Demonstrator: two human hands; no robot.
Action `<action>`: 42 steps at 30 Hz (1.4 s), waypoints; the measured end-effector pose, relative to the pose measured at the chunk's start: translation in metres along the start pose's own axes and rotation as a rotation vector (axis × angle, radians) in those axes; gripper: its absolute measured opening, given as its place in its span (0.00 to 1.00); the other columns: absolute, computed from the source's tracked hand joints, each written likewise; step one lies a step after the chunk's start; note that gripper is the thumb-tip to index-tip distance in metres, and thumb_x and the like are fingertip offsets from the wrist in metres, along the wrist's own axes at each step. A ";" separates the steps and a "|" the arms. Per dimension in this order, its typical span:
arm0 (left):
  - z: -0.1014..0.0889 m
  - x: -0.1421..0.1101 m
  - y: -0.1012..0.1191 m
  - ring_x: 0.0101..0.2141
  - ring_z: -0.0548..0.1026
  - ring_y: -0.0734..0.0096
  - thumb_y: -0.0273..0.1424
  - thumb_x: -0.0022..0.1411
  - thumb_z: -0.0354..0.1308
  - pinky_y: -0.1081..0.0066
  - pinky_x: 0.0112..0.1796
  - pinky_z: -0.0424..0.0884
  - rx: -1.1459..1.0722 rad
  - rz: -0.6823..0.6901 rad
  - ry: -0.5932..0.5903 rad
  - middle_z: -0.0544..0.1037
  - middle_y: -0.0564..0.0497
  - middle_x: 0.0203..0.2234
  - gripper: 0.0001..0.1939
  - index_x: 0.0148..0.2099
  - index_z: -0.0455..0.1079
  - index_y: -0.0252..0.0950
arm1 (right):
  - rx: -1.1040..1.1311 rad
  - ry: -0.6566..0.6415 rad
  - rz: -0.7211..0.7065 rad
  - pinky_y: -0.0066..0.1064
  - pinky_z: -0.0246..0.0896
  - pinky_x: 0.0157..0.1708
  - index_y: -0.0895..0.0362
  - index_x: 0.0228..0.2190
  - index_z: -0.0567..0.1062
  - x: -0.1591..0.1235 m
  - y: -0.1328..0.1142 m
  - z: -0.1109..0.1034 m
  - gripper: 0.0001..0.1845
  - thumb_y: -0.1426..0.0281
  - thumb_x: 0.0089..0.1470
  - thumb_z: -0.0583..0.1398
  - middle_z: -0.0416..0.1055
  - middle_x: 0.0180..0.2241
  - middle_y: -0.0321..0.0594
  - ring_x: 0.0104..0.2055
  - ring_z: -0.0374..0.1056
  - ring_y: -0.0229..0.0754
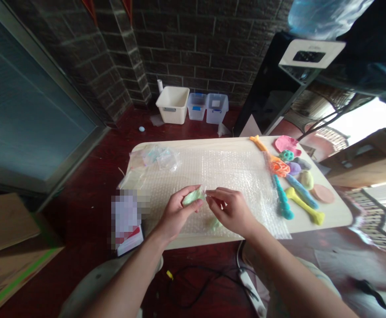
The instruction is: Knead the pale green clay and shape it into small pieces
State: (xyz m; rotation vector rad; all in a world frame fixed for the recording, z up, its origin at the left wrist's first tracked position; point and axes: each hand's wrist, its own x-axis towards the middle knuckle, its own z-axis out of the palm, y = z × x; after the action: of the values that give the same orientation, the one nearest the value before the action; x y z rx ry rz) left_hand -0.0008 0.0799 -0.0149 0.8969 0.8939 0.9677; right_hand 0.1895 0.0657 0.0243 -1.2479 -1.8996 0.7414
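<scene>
My left hand (177, 213) is closed around a pale green lump of clay in a clear wrapper (193, 196), held just above the bubble wrap sheet (219, 176). My right hand (231, 207) pinches the wrapper's right end with its fingertips. A second pale green piece (215, 223) lies on the bubble wrap below my right hand. The bubble wrap covers the middle of a small cream table (337, 212).
Several coloured clay shapes (292, 181) lie along the table's right side. Clear bags (160, 157) sit at its far left corner. A cream basket (173, 104) and two clear bins (209, 107) stand by the brick wall. Cables and a power strip (251, 285) lie on the floor.
</scene>
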 end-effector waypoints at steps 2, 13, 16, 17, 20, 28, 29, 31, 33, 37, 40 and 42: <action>-0.001 0.000 0.002 0.30 0.71 0.74 0.35 0.59 0.72 0.74 0.35 0.68 0.057 0.034 -0.015 0.77 0.51 0.32 0.24 0.56 0.77 0.35 | 0.118 -0.051 0.076 0.29 0.57 0.26 0.60 0.45 0.83 -0.002 0.001 0.001 0.14 0.70 0.63 0.60 0.72 0.25 0.37 0.23 0.62 0.35; -0.006 -0.003 -0.005 0.42 0.81 0.63 0.39 0.62 0.69 0.69 0.43 0.74 0.380 0.246 0.076 0.82 0.44 0.45 0.23 0.57 0.74 0.36 | 0.763 0.039 0.532 0.27 0.37 0.18 0.59 0.22 0.77 0.006 0.014 0.021 0.22 0.54 0.54 0.70 0.57 0.14 0.28 0.17 0.47 0.29; -0.009 -0.004 -0.005 0.32 0.81 0.66 0.40 0.63 0.68 0.71 0.36 0.75 0.395 0.225 0.117 0.83 0.48 0.33 0.20 0.53 0.76 0.35 | 0.891 0.096 0.616 0.28 0.34 0.19 0.58 0.18 0.73 0.008 0.012 0.023 0.23 0.57 0.51 0.72 0.55 0.13 0.27 0.17 0.44 0.28; -0.008 -0.004 -0.004 0.31 0.81 0.66 0.41 0.64 0.68 0.71 0.35 0.75 0.396 0.221 0.122 0.83 0.48 0.31 0.20 0.53 0.76 0.35 | 0.940 0.117 0.635 0.28 0.34 0.19 0.58 0.17 0.72 0.009 0.010 0.024 0.23 0.58 0.50 0.73 0.54 0.13 0.26 0.17 0.43 0.28; -0.003 -0.003 0.001 0.28 0.81 0.66 0.42 0.64 0.67 0.70 0.33 0.76 0.289 0.175 0.132 0.82 0.49 0.27 0.20 0.51 0.77 0.32 | 1.041 0.159 0.641 0.29 0.32 0.19 0.57 0.16 0.69 0.010 0.005 0.028 0.24 0.60 0.48 0.73 0.52 0.14 0.26 0.17 0.41 0.29; 0.007 0.006 0.008 0.23 0.76 0.75 0.39 0.52 0.75 0.75 0.25 0.75 -0.216 -0.007 0.247 0.78 0.51 0.29 0.18 0.38 0.79 0.30 | 0.751 0.163 0.466 0.29 0.38 0.20 0.58 0.23 0.79 0.012 0.002 0.031 0.19 0.57 0.55 0.70 0.55 0.15 0.28 0.19 0.45 0.31; 0.005 0.006 0.009 0.23 0.76 0.75 0.39 0.52 0.75 0.75 0.25 0.75 -0.219 0.002 0.264 0.79 0.50 0.29 0.18 0.37 0.80 0.30 | 0.648 0.163 0.423 0.29 0.40 0.20 0.58 0.25 0.81 0.012 0.001 0.030 0.18 0.57 0.57 0.69 0.58 0.16 0.30 0.20 0.48 0.32; 0.002 0.005 0.011 0.28 0.78 0.72 0.38 0.54 0.74 0.74 0.28 0.77 -0.224 0.041 0.267 0.81 0.48 0.32 0.16 0.38 0.81 0.30 | 0.502 0.159 0.349 0.29 0.44 0.22 0.58 0.28 0.83 0.010 -0.002 0.029 0.18 0.56 0.59 0.67 0.64 0.19 0.33 0.21 0.53 0.33; -0.003 0.004 0.013 0.35 0.81 0.65 0.37 0.56 0.73 0.69 0.34 0.80 -0.254 0.075 0.235 0.83 0.45 0.36 0.15 0.40 0.82 0.31 | 0.487 0.132 0.325 0.29 0.46 0.22 0.58 0.32 0.83 0.009 -0.004 0.029 0.18 0.55 0.60 0.67 0.64 0.20 0.33 0.22 0.54 0.34; -0.010 0.000 0.014 0.44 0.82 0.58 0.38 0.61 0.69 0.62 0.45 0.80 -0.161 0.107 0.191 0.85 0.42 0.42 0.15 0.47 0.83 0.34 | 0.599 0.049 0.410 0.28 0.39 0.20 0.58 0.33 0.82 0.007 0.001 0.032 0.19 0.53 0.57 0.68 0.55 0.18 0.29 0.21 0.45 0.32; -0.014 -0.003 0.012 0.48 0.81 0.56 0.39 0.64 0.66 0.62 0.48 0.78 0.167 0.210 0.154 0.84 0.42 0.45 0.15 0.48 0.83 0.36 | 0.630 0.108 0.471 0.29 0.36 0.19 0.58 0.24 0.79 0.008 0.006 0.032 0.21 0.53 0.55 0.70 0.51 0.16 0.28 0.20 0.42 0.31; -0.017 -0.004 0.010 0.47 0.81 0.56 0.40 0.65 0.65 0.64 0.46 0.79 0.303 0.268 0.123 0.83 0.41 0.47 0.15 0.47 0.83 0.36 | 0.619 0.140 0.474 0.29 0.38 0.19 0.57 0.23 0.80 0.009 0.005 0.029 0.21 0.53 0.53 0.71 0.54 0.16 0.28 0.20 0.44 0.32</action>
State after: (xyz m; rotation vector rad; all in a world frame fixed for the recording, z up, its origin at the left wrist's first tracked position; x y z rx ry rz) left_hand -0.0202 0.0825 -0.0104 1.2485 1.0616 1.1453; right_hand 0.1665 0.0740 0.0063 -1.2943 -1.1234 1.3259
